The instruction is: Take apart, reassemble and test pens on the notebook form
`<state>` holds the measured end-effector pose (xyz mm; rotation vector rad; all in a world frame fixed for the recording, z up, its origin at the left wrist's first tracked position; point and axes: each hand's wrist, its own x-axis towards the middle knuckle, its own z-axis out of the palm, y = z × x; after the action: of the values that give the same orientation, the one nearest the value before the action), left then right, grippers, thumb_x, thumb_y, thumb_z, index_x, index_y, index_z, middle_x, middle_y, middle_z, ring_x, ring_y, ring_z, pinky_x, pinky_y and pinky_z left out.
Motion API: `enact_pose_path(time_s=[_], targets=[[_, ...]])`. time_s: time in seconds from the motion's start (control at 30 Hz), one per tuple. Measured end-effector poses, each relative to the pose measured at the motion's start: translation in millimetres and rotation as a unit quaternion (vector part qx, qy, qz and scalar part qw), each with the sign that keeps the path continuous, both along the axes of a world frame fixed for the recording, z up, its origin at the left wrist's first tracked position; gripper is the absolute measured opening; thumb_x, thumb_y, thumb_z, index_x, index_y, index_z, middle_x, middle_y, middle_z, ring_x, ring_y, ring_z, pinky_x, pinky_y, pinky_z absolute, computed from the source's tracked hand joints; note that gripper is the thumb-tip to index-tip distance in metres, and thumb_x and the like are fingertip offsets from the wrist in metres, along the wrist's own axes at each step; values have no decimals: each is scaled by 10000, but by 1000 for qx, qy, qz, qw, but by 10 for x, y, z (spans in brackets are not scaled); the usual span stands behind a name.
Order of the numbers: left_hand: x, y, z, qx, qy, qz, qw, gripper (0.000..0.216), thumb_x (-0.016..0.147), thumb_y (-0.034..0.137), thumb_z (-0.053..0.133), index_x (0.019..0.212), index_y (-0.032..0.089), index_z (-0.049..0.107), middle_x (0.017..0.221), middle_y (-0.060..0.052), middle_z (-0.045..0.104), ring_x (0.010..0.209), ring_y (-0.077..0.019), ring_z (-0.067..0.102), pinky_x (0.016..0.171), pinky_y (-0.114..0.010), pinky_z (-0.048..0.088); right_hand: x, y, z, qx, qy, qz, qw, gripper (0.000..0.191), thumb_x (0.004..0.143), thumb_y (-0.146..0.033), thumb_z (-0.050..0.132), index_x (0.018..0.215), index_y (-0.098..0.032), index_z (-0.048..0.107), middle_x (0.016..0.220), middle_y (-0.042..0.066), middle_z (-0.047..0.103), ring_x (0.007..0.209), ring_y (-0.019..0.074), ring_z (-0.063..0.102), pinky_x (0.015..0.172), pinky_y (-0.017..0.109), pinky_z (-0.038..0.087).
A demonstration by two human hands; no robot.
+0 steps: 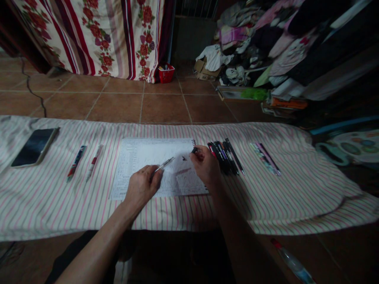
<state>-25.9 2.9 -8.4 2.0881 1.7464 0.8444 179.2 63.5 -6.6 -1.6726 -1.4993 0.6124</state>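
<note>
My left hand [143,185] grips a slim silver pen [164,165], its tip pointing up and right over a printed paper form [156,167]. That form has a spiral-bound top right corner and lies on a striped cloth [59,205]. My right hand [204,165] rests on the form's right edge, pinching a small black cap [194,150]. A tiny dark bit [184,158] lies on the paper between my hands. Right of my right hand, a bunched row of dark pens [225,157] lies on the cloth.
Left of the form lie a smartphone [34,147] and two pens [76,163]. A flat striped packet [265,158] lies to the right. Beyond the cloth are a tiled floor [118,106], a red basket [166,73] and heaped clothes [260,43].
</note>
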Motion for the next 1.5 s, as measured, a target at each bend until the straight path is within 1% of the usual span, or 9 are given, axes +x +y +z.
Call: enact_pose_path(time_s=[0.1, 0.3, 0.57, 0.77, 0.93, 1.03, 1.2, 1.37, 1.5], targets=[[0, 2, -2, 3, 5, 3, 1000, 263, 906, 332, 456, 940, 172, 662, 815, -51, 712, 716, -172, 668, 649, -269, 498, 31, -24, -20, 21, -89, -9, 996, 274, 767, -318, 595, 992, -172, 539, 790, 85, 703, 727, 220, 670, 688, 336, 490], [8, -1, 10, 0, 18, 1, 1000, 266, 906, 315, 456, 961, 150, 657, 847, -69, 713, 738, -185, 667, 654, -282, 489, -14, -64, -27, 9, -195, 28, 980, 118, 796, -263, 585, 889, -197, 553, 808, 75, 705, 726, 213, 669, 668, 316, 461], [3, 12, -5, -3, 21, 3, 1000, 263, 909, 323, 454, 947, 163, 659, 830, -58, 712, 735, -178, 668, 652, -274, 487, -48, -44, -91, 33, -233, 36, 971, 107, 831, -288, 549, 861, -188, 574, 836, 87, 683, 764, 215, 642, 682, 314, 429], [11, 8, -14, 2, 25, 2, 1000, 263, 908, 329, 456, 956, 168, 659, 840, -58, 715, 743, -179, 672, 657, -275, 494, -57, -64, -71, 19, -237, 34, 971, 124, 826, -293, 576, 866, -177, 593, 839, 90, 670, 769, 221, 632, 686, 315, 425], [23, 14, -11, 1, 41, 3, 999, 266, 910, 320, 456, 957, 157, 661, 846, -63, 715, 772, -198, 678, 671, -288, 495, -57, -76, -58, 35, -233, 37, 971, 116, 839, -244, 520, 874, -176, 607, 855, 98, 668, 804, 229, 631, 714, 324, 439], [24, 17, -6, 4, 44, -2, 999, 276, 913, 320, 452, 968, 145, 658, 840, -69, 712, 765, -201, 676, 667, -293, 492, -55, -74, -33, 45, -202, 32, 978, 151, 835, -207, 479, 891, -168, 614, 881, 109, 678, 798, 226, 634, 736, 335, 454], [30, 11, 0, 8, 63, -1, 998, 284, 920, 325, 439, 963, 146, 656, 817, -65, 702, 746, -202, 669, 641, -292, 480, -107, -104, 46, 42, -57, 69, 995, 199, 846, -271, 471, 918, -173, 629, 902, 89, 689, 739, 182, 644, 686, 302, 487], [50, 6, -10, 20, 69, -5, 997, 270, 919, 313, 442, 955, 146, 651, 803, -59, 694, 732, -193, 663, 626, -283, 471, -194, -148, 104, -43, 93, 132, 986, 296, 845, -406, 480, 902, -172, 651, 762, 50, 669, 614, 148, 620, 498, 239, 458], [55, 13, -32, 31, 71, -16, 997, 268, 923, 306, 434, 952, 143, 645, 789, -56, 686, 711, -186, 654, 616, -281, 469, -221, -160, 128, -85, 136, 145, 976, 347, 807, -482, 537, 860, -162, 661, 641, 8, 610, 514, 108, 546, 434, 203, 420]])
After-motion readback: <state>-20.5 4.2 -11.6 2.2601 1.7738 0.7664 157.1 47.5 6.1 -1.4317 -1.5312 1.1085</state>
